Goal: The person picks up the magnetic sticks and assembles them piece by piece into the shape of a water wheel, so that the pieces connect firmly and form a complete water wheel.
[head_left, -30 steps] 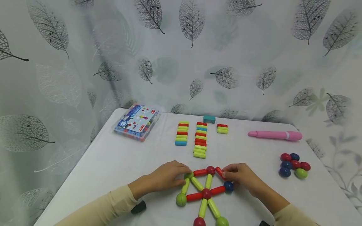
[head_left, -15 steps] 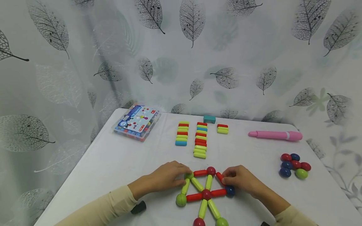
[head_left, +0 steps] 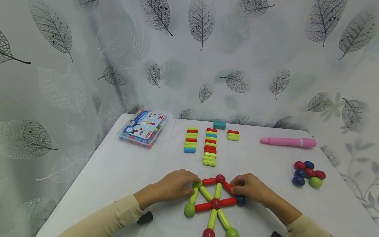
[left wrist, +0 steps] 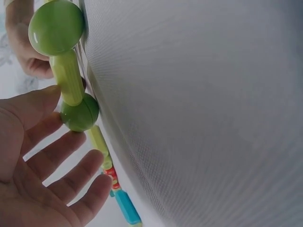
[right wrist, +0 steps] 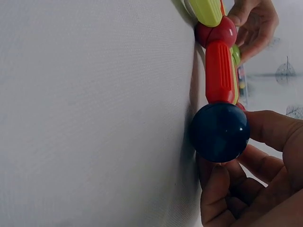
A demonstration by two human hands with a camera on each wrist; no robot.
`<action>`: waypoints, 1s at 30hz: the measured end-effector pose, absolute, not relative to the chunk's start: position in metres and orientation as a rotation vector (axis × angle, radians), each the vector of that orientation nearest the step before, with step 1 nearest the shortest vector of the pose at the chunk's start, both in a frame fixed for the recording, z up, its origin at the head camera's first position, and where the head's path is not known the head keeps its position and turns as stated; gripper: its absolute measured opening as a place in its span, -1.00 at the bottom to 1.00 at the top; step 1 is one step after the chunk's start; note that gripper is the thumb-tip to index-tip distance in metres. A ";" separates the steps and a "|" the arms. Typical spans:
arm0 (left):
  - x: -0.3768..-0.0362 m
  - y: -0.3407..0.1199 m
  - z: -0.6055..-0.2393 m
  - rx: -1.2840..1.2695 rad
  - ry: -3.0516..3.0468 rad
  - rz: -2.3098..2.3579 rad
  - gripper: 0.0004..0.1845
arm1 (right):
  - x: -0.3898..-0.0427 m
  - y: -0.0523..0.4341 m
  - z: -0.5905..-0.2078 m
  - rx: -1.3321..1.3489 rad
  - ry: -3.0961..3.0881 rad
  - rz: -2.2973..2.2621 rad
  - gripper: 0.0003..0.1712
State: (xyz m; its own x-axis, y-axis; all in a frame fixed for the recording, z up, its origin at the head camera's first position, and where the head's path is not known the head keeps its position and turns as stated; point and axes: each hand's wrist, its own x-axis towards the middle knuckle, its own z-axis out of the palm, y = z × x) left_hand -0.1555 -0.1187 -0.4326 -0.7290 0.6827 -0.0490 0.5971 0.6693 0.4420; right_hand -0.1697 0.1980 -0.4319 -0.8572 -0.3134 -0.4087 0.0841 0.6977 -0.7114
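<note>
The right hand (head_left: 251,188) pinches a red rod (head_left: 227,186) in its fingers; the left hand (head_left: 177,185) (outer fingers spread) holds a green ball (left wrist: 80,114).

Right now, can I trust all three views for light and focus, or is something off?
Head: evenly lit, though the fine print on the plastic box is unreadable; left wrist: dim, the tabletop grey and steeply slanted; right wrist: also dim, with small glints on the blue ball and shadow beside it.
</note>
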 end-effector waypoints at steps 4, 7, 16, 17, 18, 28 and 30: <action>-0.155 -0.119 -0.432 1.052 2.677 0.599 -0.55 | -0.169 0.197 -0.430 -0.180 2.401 -1.028 -0.73; -0.155 -0.119 -0.431 1.056 2.679 0.602 -0.55 | -0.169 0.197 -0.429 -0.182 2.407 -1.012 -0.72; -0.155 -0.120 -0.430 1.047 2.671 0.607 -0.56 | -0.162 0.210 -0.419 -0.252 2.445 -0.919 -0.62; -0.155 -0.120 -0.430 1.046 2.671 0.606 -0.56 | -0.161 0.212 -0.418 -0.276 2.438 -0.918 -0.60; -0.155 -0.120 -0.430 1.045 2.672 0.604 -0.56 | -0.160 0.214 -0.416 -0.300 2.434 -0.915 -0.59; -0.152 -0.123 -0.431 1.031 2.677 0.603 -0.59 | -0.162 0.219 -0.414 -0.407 2.423 -0.892 -0.62; -0.149 -0.124 -0.430 1.043 2.690 0.589 -0.62 | -0.166 0.219 -0.415 -0.437 2.445 -0.891 -0.63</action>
State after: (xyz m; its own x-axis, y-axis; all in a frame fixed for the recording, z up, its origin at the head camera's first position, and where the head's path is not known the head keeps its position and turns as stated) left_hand -0.1493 -0.1237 -0.4301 -0.7322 0.6800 -0.0387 0.6017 0.6725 0.4310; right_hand -0.1660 0.2188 -0.4150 -0.8247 -0.4508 -0.3416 -0.1251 0.7345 -0.6670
